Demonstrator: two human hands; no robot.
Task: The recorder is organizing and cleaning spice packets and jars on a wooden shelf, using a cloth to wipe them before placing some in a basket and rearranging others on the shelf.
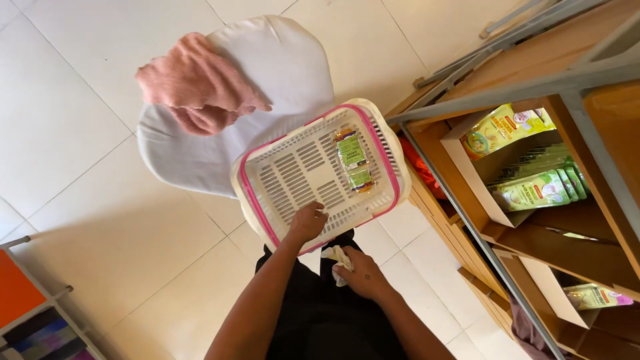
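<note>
white padded chair (280,60) | bore pink towel (197,83) and pink-rimmed white basket (293,173) | wooden shelf (533,63) held snack packets (533,190)

Two bare forearms reach forward. The left hand (307,223) is curled, knuckles up; the right hand (363,273), just beside and nearer the body, is closed.

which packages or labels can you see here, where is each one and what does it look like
Clear flat packet with green labels: lying in the white and pink plastic basket, right side.
Yellow and green pouch: top of the cardboard box on the wooden shelf.
Row of green pouches: upright in the same box, below it.
Pale green pouch: lower shelf box, partly hidden.
</note>
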